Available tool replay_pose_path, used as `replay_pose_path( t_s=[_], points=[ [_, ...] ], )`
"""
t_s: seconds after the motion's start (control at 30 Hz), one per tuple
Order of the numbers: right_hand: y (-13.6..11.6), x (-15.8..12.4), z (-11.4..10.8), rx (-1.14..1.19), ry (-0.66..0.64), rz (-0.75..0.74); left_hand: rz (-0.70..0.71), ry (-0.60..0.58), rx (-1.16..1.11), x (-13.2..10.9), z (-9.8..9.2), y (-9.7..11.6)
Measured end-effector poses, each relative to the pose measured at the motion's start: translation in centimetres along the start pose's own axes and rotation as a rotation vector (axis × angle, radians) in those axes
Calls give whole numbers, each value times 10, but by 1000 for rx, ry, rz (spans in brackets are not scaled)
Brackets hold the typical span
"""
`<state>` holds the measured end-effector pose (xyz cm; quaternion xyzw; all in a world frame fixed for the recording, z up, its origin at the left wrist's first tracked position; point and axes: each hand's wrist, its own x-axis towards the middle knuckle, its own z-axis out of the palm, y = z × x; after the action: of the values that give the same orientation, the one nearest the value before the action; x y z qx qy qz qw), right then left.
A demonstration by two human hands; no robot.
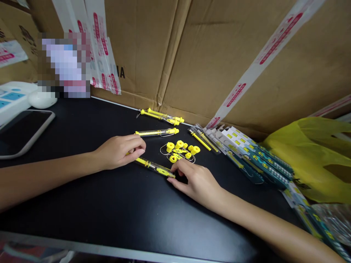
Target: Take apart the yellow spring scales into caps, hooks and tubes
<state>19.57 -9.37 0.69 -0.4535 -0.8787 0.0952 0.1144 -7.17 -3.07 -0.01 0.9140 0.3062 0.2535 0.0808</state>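
Down on the black table (pixel 109 208), both forearms reach in and meet over one yellow pen (pixel 153 166), which lies flat between the hands. The left hand (pixel 120 151) rests palm down, fingers curled shut over the pen's left end. The right hand (pixel 196 180) pinches its right end with thumb and fingertips. Just behind the pen sits a heap of loose yellow caps (pixel 182 149), and further behind lie more pens (pixel 157 132). Right of the pen, printed packs (pixel 255 155) fan out; beyond them slumps a yellow bag (pixel 309 160), its contents hidden. Taped cardboard boxes (pixel 219 54) stand behind.
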Motion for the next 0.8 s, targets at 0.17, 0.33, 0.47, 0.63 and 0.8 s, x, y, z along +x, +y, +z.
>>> replay_pose_path(
  t_s=[0.17, 0.33, 0.47, 0.63, 0.8],
  points=[
    [2, -2, 4, 112, 84, -48, 71, -35, 95, -2, 1, -3],
    [3, -2, 5, 188, 216, -78, 154, -17, 222, -3, 4, -8],
    [7, 0, 6, 258, 277, -153, 171, -9, 154, -2, 4, -12],
    [13, 1, 8, 336, 277, -156, 140, -10, 49, 0, 1, -14],
    [19, 2, 11, 427, 287, -116, 126, -9, 10, 1, 0, -13]
  ],
)
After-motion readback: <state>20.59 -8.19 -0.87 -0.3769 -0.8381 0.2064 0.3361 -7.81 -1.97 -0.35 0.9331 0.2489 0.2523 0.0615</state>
